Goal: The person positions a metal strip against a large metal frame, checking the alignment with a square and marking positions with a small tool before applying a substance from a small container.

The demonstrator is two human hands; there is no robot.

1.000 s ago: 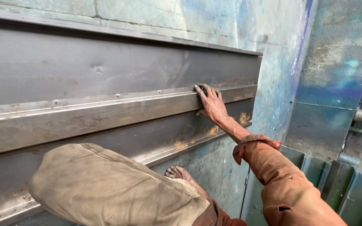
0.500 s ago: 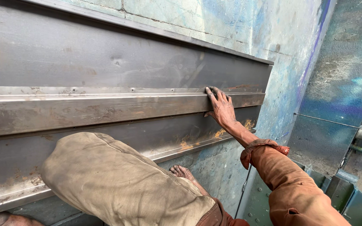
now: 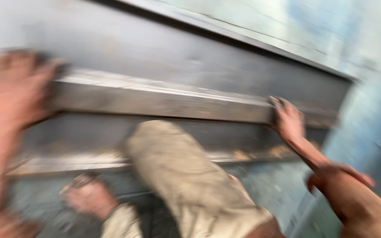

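Fingers of the right hand (image 3: 289,121) curl over the long steel beam's (image 3: 164,103) ledge; the left hand (image 3: 12,90), blurred, seems spread on its far end. Bare feet below: a slipped grip could drop the beam's edge onto toes.

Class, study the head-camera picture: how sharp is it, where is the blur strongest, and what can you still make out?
Head view: the whole frame is smeared by motion blur. The left hand at the near edge is the most blurred, a soft shape on the metal rail. The right hand, also on the rail, is a little clearer. The bent knee shows only as a tan mass. Light is soft and even, no harsh glare.
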